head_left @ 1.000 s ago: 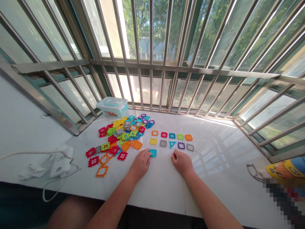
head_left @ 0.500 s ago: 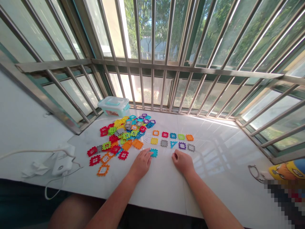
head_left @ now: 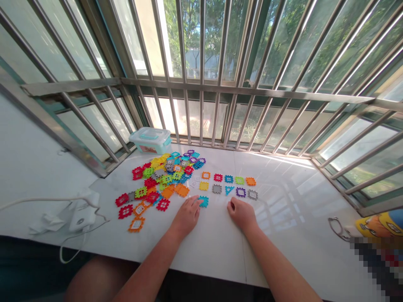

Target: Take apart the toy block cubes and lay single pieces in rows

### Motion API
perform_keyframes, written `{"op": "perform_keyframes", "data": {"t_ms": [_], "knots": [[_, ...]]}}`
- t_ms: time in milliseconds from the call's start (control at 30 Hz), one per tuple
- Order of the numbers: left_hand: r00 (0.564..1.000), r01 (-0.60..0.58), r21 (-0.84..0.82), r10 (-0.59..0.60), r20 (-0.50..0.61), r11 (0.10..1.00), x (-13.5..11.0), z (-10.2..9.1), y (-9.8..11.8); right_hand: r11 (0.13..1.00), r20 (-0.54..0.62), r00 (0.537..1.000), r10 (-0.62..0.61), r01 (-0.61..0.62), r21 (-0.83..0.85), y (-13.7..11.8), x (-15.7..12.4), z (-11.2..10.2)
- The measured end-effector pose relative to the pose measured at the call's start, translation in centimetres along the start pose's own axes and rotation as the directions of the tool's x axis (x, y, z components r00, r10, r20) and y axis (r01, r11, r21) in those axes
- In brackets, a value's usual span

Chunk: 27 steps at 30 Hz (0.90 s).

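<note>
My left hand (head_left: 186, 212) lies on the white table with its fingers curved and its fingertips on the left edge of a turquoise square building tile (head_left: 204, 201). That tile lies flat. To the right, my right hand (head_left: 242, 213) rests as a loose fist, with nothing visible in it. Just beyond the hands, interlocking tiles form two rows. The nearer row has a yellow tile (head_left: 204, 186), a grey tile (head_left: 217, 189), a blue triangular tile (head_left: 229, 190), a purple frame tile (head_left: 241, 192) and another grey tile (head_left: 252, 194).
A heap of mixed tiles (head_left: 170, 170) spreads over the left of the table (head_left: 217, 247). Behind it stands a lidded plastic box (head_left: 151, 140). A white power strip (head_left: 82, 216) with cables lies far left, and a yellow patterned item (head_left: 374, 226) at the right edge. Metal bars (head_left: 201, 86) line the windows.
</note>
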<state>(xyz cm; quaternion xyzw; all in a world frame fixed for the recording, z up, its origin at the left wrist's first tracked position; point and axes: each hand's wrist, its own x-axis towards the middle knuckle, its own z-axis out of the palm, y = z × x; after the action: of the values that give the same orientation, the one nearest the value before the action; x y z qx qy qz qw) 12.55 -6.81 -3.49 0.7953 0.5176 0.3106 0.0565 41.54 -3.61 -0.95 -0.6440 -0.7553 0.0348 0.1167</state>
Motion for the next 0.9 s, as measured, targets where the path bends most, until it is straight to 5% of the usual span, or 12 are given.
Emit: {"op": "perform_keyframes", "data": {"t_ms": [333, 467, 667, 900], "knots": [[1.0, 0.012, -0.01, -0.012, -0.02, 1.0, -0.2, 0.0, 0.3, 1.0, 0.027, 0.999, 0.019, -0.019, -0.001, -0.2, 0.1, -0.1], [0.996, 0.035, 0.03, -0.032, -0.087, 0.999, 0.5, -1.4, -0.7, 1.0, 0.014, 1.0, 0.018, -0.018, -0.002, -0.1, 0.1, -0.1], [0.942, 0.291, 0.183, -0.249, -0.223, 0.939, 4.2, -6.1, -7.8, 1.0, 0.018, 1.0, 0.015, -0.015, -0.005, -0.1, 0.0, -0.2], [0.919, 0.366, 0.361, -0.393, 0.002, 0.858, 6.6, -8.7, -15.2, 1.0, 0.011, 1.0, 0.015, -0.015, 0.005, -0.3, 0.0, -0.4]]}}
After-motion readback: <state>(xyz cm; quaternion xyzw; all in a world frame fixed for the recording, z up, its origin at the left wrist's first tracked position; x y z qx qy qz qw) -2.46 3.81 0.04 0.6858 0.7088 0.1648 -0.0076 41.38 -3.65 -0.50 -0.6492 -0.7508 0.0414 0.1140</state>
